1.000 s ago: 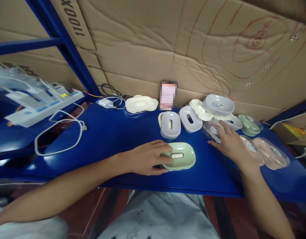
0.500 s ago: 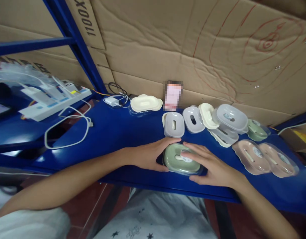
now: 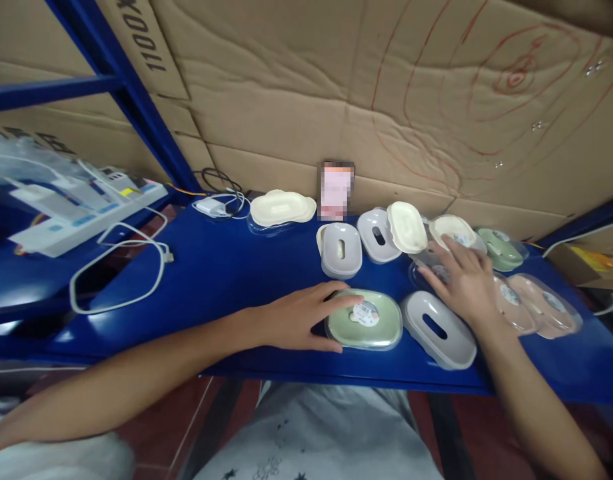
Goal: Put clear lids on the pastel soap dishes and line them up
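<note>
Left hand: spread open at left end of clear-covered, oval green plastic dish, near side of blue desk. Right hand: over transparent plastic cover, right; grip undeterminable.

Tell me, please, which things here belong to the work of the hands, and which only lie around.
Apparently in the work:
green dish by the left hand
grey slotted dish beside it
clear cover at the right hand
cream pieces

Just lying about:
white power strip
white charger
white cable
</note>
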Tool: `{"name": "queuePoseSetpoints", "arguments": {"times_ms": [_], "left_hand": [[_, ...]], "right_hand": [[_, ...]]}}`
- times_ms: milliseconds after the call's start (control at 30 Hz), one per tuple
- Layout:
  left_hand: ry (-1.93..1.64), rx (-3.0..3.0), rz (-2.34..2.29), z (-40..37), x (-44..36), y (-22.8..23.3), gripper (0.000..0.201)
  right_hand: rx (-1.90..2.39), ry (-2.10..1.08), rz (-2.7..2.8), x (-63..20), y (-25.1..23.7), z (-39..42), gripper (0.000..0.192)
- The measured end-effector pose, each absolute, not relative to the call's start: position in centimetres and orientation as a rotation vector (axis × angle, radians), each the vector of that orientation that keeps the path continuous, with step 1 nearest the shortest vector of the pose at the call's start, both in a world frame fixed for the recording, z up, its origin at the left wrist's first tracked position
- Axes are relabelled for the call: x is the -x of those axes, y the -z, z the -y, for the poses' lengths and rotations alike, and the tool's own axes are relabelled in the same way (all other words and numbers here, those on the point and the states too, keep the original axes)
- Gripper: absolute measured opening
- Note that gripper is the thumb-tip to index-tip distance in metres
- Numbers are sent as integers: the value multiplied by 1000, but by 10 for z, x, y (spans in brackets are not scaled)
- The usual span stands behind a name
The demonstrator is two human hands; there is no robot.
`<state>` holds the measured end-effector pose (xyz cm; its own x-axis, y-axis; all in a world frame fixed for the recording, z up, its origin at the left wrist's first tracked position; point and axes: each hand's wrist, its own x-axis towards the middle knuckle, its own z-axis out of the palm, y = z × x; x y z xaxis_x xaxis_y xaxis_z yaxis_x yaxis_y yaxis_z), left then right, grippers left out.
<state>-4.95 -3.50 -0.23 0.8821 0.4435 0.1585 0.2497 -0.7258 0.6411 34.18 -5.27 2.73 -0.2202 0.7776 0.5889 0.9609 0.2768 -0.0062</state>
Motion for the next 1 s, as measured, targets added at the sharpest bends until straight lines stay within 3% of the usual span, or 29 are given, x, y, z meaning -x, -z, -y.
{"name": "queuePoseSetpoints", "arguments": {"times_ms": [133,300,433,567,733,867,1000], "left_hand": [[-418,-2452,-508,35,49,3,86],[-421,-2479,-506,36,50,3,84],[-411,-2515,-565,39,52,0,83],[-433,-2552,-610,40,52,0,81],[-513,-2510,-631,40,46,4,85],[-520,-2542,-648,41,41,2,83],[-528,-2542,-629,41,40,1,81]], "right_hand": [[1472,440,2062,-331,-28,57,33],[1486,298,1957,-325,-54,115,30],[1491,193,2115,-316,-39,152,22],[1443,115,2354,-308,-12,163,32],[1374,-4,2371,-321,-2,154,27],[1248,95,2367,-331,-5,135,31],[1145,181,2368,-320,-17,120,47]]}}
